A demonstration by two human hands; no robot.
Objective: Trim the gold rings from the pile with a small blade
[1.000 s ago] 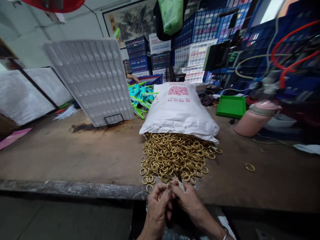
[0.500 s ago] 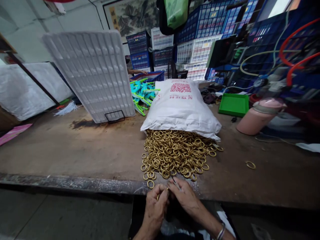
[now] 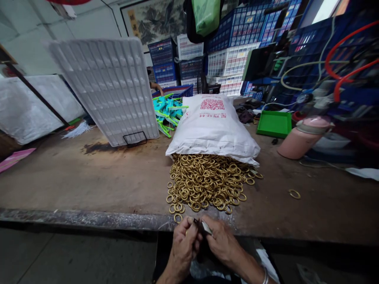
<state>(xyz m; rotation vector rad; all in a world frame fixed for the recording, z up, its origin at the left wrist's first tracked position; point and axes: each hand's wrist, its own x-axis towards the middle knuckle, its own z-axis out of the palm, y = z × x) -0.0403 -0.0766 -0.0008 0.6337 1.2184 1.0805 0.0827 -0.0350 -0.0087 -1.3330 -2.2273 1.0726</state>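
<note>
Gripping a thin pale tool (image 3: 207, 227), the right hand (image 3: 222, 241) is holding it at the edge of the table (image 3: 89, 177), beside the left hand (image 3: 184, 242), whose fingers are clasping a mostly hidden ring (image 3: 186, 232). Brass-coloured rings (image 3: 204, 179) are lying heaped ahead, some disappearing under a white sack (image 3: 210, 132). Blue crates (image 3: 162, 53) and white crates (image 3: 226, 62) are standing stacked behind, contents hard to make out; a green tray (image 3: 274, 123) is sitting near a pink jug (image 3: 299, 142).
</note>
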